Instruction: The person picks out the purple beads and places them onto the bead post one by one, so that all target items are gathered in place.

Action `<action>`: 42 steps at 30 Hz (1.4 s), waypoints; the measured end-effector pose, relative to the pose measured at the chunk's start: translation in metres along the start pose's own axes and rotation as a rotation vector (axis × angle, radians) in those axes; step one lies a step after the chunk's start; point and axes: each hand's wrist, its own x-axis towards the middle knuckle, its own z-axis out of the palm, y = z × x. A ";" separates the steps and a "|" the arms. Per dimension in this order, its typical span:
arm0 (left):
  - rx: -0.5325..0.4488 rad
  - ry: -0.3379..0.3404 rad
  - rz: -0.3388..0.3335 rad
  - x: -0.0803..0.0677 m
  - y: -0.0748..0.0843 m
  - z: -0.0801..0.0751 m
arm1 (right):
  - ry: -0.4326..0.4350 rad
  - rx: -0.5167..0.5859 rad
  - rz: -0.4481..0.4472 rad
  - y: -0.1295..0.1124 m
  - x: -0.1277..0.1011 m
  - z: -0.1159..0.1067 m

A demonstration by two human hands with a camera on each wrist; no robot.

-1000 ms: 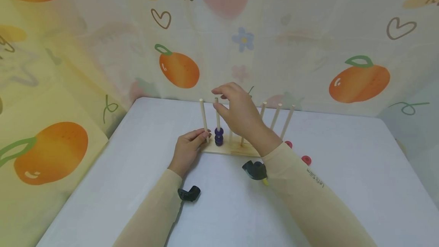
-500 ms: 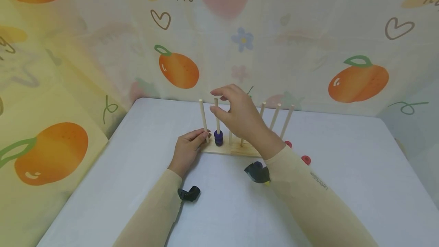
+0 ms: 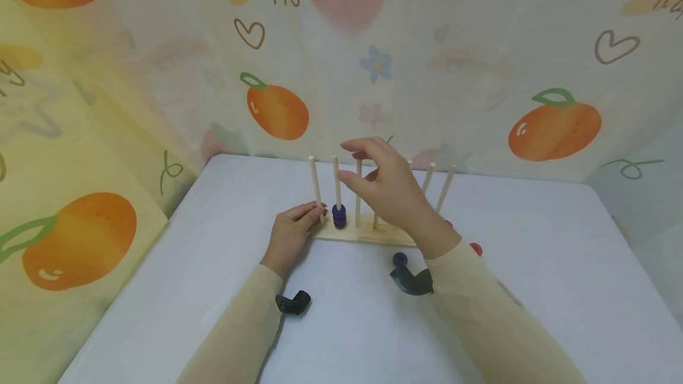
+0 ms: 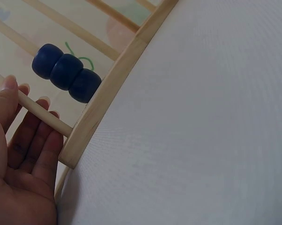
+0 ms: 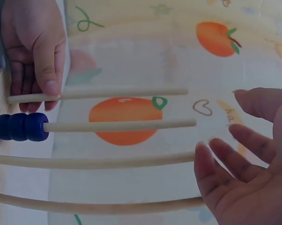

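A wooden base (image 3: 368, 234) with several upright pegs stands mid-table. Three dark blue beads (image 3: 338, 216) are stacked at the foot of the second peg (image 3: 336, 179); they also show in the wrist views (image 4: 66, 72) (image 5: 20, 127). My left hand (image 3: 315, 211) pinches the first peg (image 3: 315, 179) low down, thumb on the front and fingers behind it (image 5: 38, 70). My right hand (image 3: 349, 162) hovers near the tops of the second and third pegs, fingers relaxed and spread, holding nothing (image 5: 225, 136).
A loose dark blue bead (image 3: 399, 259) lies in front of the base by my right wrist. Red beads (image 3: 476, 249) lie on the table to the right of the base. A patterned fruit backdrop closes the back and left sides.
My right hand has drifted right and slightly down, away from the top of the second peg. The loose blue bead has come into view. The left hand has stayed put.
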 end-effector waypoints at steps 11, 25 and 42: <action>0.015 0.006 -0.002 -0.001 -0.001 0.000 | -0.022 0.145 -0.006 -0.003 -0.016 -0.013; 0.022 0.014 0.009 0.000 -0.002 0.000 | -0.157 0.517 -0.021 0.011 -0.034 -0.035; -0.003 0.010 0.023 0.000 -0.003 0.001 | -0.276 0.693 0.014 0.031 -0.076 -0.066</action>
